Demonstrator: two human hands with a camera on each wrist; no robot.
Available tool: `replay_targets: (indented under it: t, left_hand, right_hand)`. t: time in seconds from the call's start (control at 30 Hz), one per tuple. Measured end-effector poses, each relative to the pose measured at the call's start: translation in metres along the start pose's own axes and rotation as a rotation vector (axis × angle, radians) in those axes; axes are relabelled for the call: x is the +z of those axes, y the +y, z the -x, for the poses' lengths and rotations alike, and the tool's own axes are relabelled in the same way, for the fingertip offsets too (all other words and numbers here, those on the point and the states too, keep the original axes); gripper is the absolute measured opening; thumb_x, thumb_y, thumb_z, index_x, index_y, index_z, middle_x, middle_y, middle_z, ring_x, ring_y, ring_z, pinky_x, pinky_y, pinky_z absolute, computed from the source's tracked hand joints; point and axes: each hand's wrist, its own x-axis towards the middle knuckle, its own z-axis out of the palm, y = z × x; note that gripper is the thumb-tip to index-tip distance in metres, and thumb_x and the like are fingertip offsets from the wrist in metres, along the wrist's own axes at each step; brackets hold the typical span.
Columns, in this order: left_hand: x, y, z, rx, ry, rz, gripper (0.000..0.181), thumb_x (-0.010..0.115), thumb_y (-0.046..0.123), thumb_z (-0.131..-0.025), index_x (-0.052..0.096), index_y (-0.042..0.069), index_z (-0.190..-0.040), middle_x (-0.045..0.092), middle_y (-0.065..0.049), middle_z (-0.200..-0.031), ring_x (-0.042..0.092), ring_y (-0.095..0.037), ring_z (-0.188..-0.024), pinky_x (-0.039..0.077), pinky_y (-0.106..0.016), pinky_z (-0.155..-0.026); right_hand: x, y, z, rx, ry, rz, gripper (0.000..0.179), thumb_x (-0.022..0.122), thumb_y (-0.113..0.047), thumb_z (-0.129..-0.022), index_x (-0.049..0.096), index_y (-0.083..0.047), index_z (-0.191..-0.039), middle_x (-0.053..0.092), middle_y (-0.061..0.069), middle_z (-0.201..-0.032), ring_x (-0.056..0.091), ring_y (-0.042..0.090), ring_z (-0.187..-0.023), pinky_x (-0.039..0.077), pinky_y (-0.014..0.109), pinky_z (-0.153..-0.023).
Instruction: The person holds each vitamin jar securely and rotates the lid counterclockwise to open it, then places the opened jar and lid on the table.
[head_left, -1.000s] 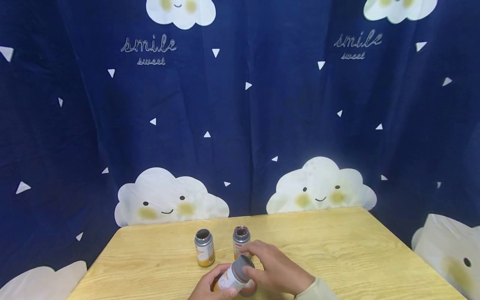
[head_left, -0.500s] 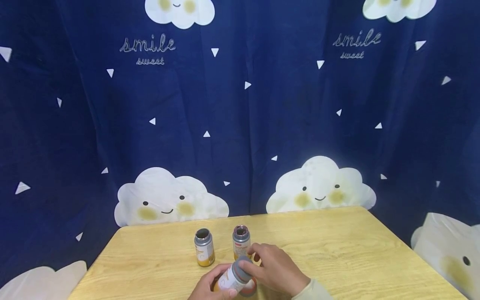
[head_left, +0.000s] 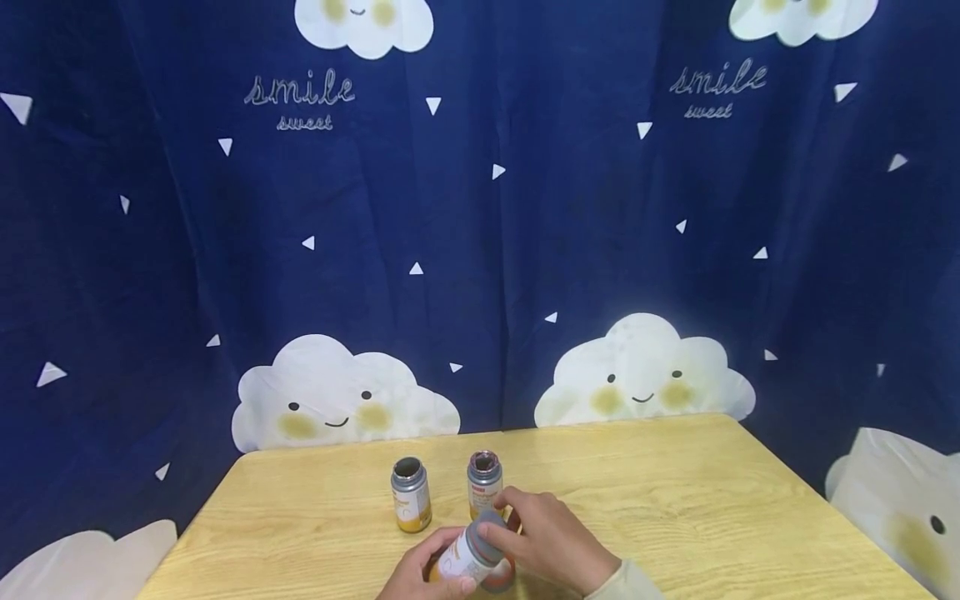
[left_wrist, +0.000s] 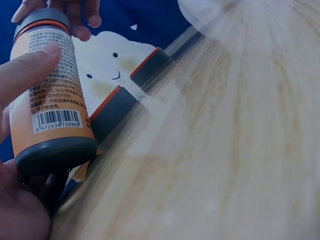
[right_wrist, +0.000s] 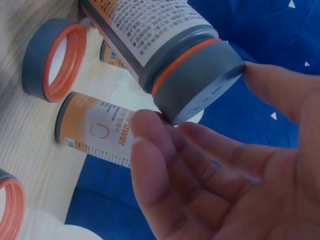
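Observation:
My left hand (head_left: 427,567) grips a white-and-orange pill bottle (head_left: 459,558), tilted toward the right, with its thumb across the label. A grey screw cap (head_left: 486,533) with an orange ring sits on the bottle's mouth. Thumb and fingertips of my right hand (head_left: 555,537) pinch that cap by its edge. Beyond the hands, two similar uncapped bottles stand upright: one on the left (head_left: 411,500), the other (head_left: 483,479) partly behind the right hand's fingers. In the right wrist view a loose grey cap (right_wrist: 37,60) with an orange lining lies near a standing bottle (right_wrist: 95,127).
The light wooden table (head_left: 675,492) reaches back to a dark blue curtain (head_left: 465,208) with cloud prints. Another loose cap (right_wrist: 12,210) lies at the lower left of the right wrist view. In the left wrist view both loose caps (left_wrist: 114,112) show beyond the held bottle.
Over the second, my right thumb has shifted left and up across the cap, and the fingers have drawn back slightly. The left hand and the bottles hardly differ.

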Motion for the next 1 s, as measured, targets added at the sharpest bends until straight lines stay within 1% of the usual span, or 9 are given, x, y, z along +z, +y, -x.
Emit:
replay_targets:
  t: [0.13, 0.27, 0.47, 0.63, 0.7, 0.83, 0.9, 1.0]
  left_hand:
    - [0.0, -0.0005, 0.0004, -0.009, 0.004, 0.005, 0.05, 0.065, 0.015, -0.091, 0.049, 0.007, -0.137, 0.057, -0.013, -0.125, 0.057, -0.026, -0.108, 0.049, -0.035, -0.088]
    - [-0.0003, 0.0, -0.0004, 0.003, 0.005, 0.0, 0.05, 0.064, 0.015, -0.091, 0.048, 0.005, -0.138, 0.056, -0.015, -0.125, 0.057, -0.027, -0.108, 0.05, -0.035, -0.088]
    - [0.0003, 0.0009, -0.0006, -0.02, 0.016, -0.005, 0.05, 0.066, 0.017, -0.09, 0.05, 0.008, -0.137, 0.057, -0.013, -0.124, 0.057, -0.026, -0.108, 0.049, -0.034, -0.087]
    - [0.0001, 0.0008, -0.0008, 0.0, 0.015, -0.02, 0.05, 0.065, 0.015, -0.091, 0.048, 0.005, -0.137, 0.056, -0.015, -0.125, 0.057, -0.027, -0.108, 0.05, -0.035, -0.087]
    - [0.0011, 0.0008, -0.0004, -0.012, 0.031, -0.028, 0.05, 0.067, 0.016, -0.09, 0.05, 0.007, -0.137, 0.057, -0.014, -0.124, 0.057, -0.026, -0.107, 0.05, -0.034, -0.086]
    - [0.0031, 0.0007, 0.0008, -0.058, 0.055, -0.012, 0.051, 0.07, 0.017, -0.087, 0.053, 0.011, -0.135, 0.06, -0.011, -0.124, 0.058, -0.024, -0.105, 0.049, -0.034, -0.085]
    - [0.0029, 0.0005, 0.0009, -0.052, 0.049, -0.004, 0.051, 0.069, 0.016, -0.088, 0.053, 0.01, -0.135, 0.059, -0.012, -0.124, 0.058, -0.024, -0.106, 0.049, -0.034, -0.085]
    - [0.0016, 0.0005, 0.0007, -0.02, 0.021, 0.004, 0.051, 0.067, 0.014, -0.09, 0.05, 0.006, -0.137, 0.058, -0.014, -0.124, 0.058, -0.025, -0.106, 0.05, -0.034, -0.086]
  right_hand:
    - [0.0004, 0.0001, -0.0004, -0.026, -0.001, -0.002, 0.029, 0.065, -0.043, -0.089, 0.066, -0.015, -0.098, 0.056, -0.014, -0.068, 0.05, 0.003, -0.058, 0.042, 0.023, -0.051]
    - [0.0, 0.0005, -0.0022, -0.019, -0.015, 0.003, 0.03, 0.064, -0.044, -0.09, 0.067, -0.016, -0.099, 0.057, -0.015, -0.071, 0.051, 0.002, -0.061, 0.043, 0.022, -0.054]
    - [-0.0002, 0.001, -0.0029, -0.032, -0.02, 0.006, 0.028, 0.064, -0.042, -0.09, 0.067, -0.015, -0.098, 0.057, -0.014, -0.07, 0.051, 0.002, -0.06, 0.043, 0.022, -0.053]
    - [-0.0002, 0.0006, -0.004, -0.044, -0.036, -0.024, 0.026, 0.065, -0.038, -0.09, 0.066, -0.013, -0.097, 0.061, -0.011, -0.076, 0.054, 0.002, -0.064, 0.047, 0.021, -0.058]
    - [-0.0001, 0.0005, -0.0038, -0.05, -0.048, -0.042, 0.025, 0.065, -0.036, -0.09, 0.066, -0.012, -0.097, 0.062, -0.01, -0.079, 0.055, 0.003, -0.067, 0.049, 0.021, -0.061]
    - [0.0004, 0.0002, -0.0032, -0.054, -0.073, -0.07, 0.023, 0.066, -0.033, -0.09, 0.066, -0.012, -0.098, 0.063, -0.01, -0.082, 0.057, 0.004, -0.071, 0.05, 0.022, -0.064]
    - [0.0004, -0.0002, -0.0033, -0.068, -0.071, -0.067, 0.022, 0.066, -0.032, -0.089, 0.066, -0.012, -0.098, 0.063, -0.01, -0.082, 0.057, 0.003, -0.071, 0.051, 0.023, -0.064]
    - [0.0001, -0.0007, -0.0035, -0.097, -0.059, -0.05, 0.022, 0.066, -0.031, -0.089, 0.067, -0.011, -0.099, 0.063, -0.01, -0.083, 0.056, 0.001, -0.071, 0.051, 0.024, -0.064]
